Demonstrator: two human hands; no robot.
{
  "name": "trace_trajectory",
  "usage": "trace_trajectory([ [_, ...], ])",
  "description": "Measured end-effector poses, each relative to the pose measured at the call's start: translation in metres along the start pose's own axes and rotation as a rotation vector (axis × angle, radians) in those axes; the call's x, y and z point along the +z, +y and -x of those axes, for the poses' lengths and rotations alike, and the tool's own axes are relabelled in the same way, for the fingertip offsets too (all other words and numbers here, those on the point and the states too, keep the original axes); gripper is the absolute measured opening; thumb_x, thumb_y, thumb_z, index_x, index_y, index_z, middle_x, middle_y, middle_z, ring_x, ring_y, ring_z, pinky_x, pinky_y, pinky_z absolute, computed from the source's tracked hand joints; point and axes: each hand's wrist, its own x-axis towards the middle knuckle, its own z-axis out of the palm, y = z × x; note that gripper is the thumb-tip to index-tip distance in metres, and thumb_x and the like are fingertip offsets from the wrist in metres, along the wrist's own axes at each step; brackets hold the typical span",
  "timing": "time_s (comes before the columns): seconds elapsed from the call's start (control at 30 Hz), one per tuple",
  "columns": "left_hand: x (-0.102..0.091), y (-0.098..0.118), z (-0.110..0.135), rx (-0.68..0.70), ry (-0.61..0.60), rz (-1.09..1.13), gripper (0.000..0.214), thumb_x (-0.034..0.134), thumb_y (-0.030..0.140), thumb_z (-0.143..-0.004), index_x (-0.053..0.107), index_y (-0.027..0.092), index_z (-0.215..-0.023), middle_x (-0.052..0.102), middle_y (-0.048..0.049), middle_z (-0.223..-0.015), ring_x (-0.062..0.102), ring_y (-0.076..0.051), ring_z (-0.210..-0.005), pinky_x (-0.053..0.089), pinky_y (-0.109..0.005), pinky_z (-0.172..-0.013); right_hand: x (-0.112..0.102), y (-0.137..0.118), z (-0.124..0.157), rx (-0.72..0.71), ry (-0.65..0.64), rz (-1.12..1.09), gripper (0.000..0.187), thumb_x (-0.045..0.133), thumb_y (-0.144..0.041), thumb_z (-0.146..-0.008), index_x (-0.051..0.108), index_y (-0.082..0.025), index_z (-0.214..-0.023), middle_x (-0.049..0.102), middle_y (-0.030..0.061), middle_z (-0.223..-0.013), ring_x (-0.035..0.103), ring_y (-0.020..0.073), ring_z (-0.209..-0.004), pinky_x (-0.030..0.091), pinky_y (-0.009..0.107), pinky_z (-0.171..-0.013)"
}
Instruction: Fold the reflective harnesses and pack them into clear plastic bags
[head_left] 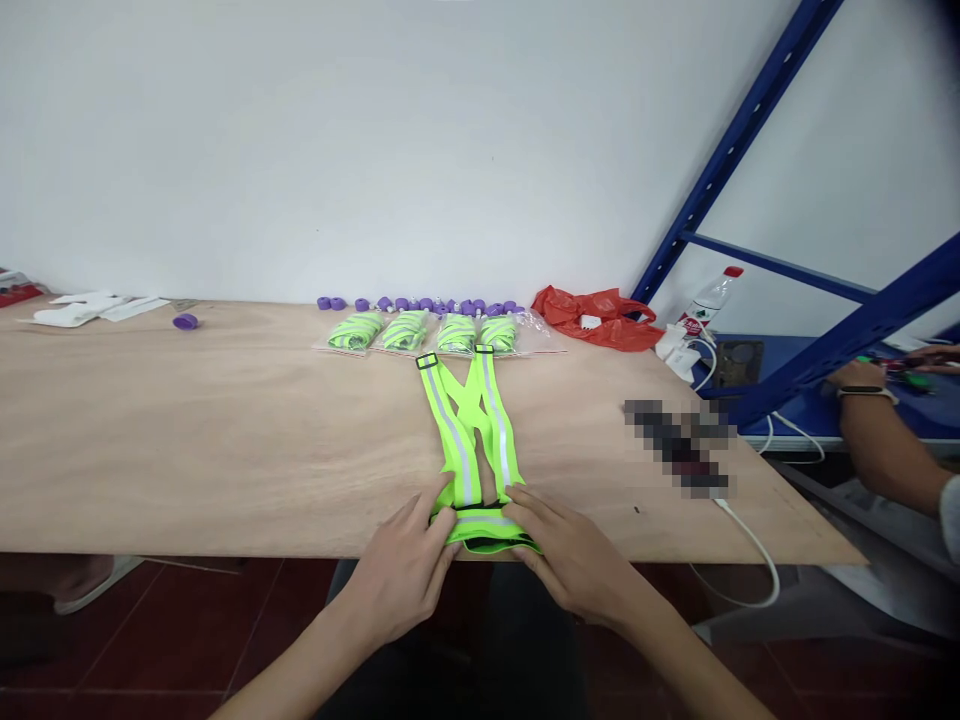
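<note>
A neon green reflective strap vest lies stretched out on the wooden table, its straps crossing toward the back. Its near end is folded over at the table's front edge. My left hand pinches the left side of that folded band, fingers closed on it. On the right side my right hand presses and grips the same band. Behind the vest, several folded green vests in clear bags lie in a row.
Purple caps line the back edge, one more purple cap at left. A red plastic bag, a water bottle, a charger with white cable and a blue rack stand right. Another person's arm reaches in at far right.
</note>
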Motion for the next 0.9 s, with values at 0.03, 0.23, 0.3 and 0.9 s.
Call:
trace_trajectory([
  [0.03, 0.000, 0.000, 0.000, 0.001, -0.002, -0.003, 0.012, 0.039, 0.023, -0.101, 0.051, 0.020, -0.105, 0.039, -0.0153, -0.157, 0.063, -0.029, -0.113, 0.058, -0.040, -0.078, 0.001, 0.001, 0.000, -0.008, 0.010, 0.010, 0.033, 0.048, -0.021, -0.099, 0.057, -0.015, -0.130, 0.063, 0.0176, -0.137, 0.057, 0.0312, -0.132, 0.053, 0.049, -0.105],
  [0.23, -0.006, -0.005, -0.008, 0.056, -0.045, 0.015, 0.019, 0.038, 0.024, -0.102, 0.053, 0.018, -0.114, 0.065, -0.0119, -0.130, 0.057, -0.031, -0.119, 0.051, -0.047, -0.095, 0.008, 0.007, 0.002, 0.031, 0.062, -0.062, 0.033, 0.050, -0.024, -0.098, 0.055, -0.016, -0.130, 0.065, 0.0167, -0.134, 0.062, 0.0288, -0.125, 0.054, 0.046, -0.101],
  [0.3, -0.013, -0.006, -0.014, 0.021, -0.075, 0.038, 0.022, 0.036, 0.026, -0.103, 0.053, 0.019, -0.116, 0.070, -0.0106, -0.114, 0.061, -0.030, -0.108, 0.051, -0.045, -0.090, 0.007, 0.008, -0.001, 0.084, 0.075, -0.114, 0.032, 0.048, -0.026, -0.100, 0.056, -0.017, -0.129, 0.068, 0.0154, -0.130, 0.065, 0.0277, -0.119, 0.056, 0.044, -0.097],
  [0.9, 0.007, -0.053, -0.087, -0.020, 0.046, -0.117, 0.019, 0.041, 0.027, -0.103, 0.058, 0.018, -0.107, 0.064, -0.0091, -0.107, 0.058, -0.026, -0.098, 0.046, -0.040, -0.084, 0.018, 0.054, -0.058, 0.252, 0.251, 0.076, 0.013, 0.050, -0.025, -0.099, 0.061, -0.020, -0.105, 0.065, 0.0092, -0.104, 0.062, 0.0234, -0.096, 0.050, 0.034, -0.079],
])
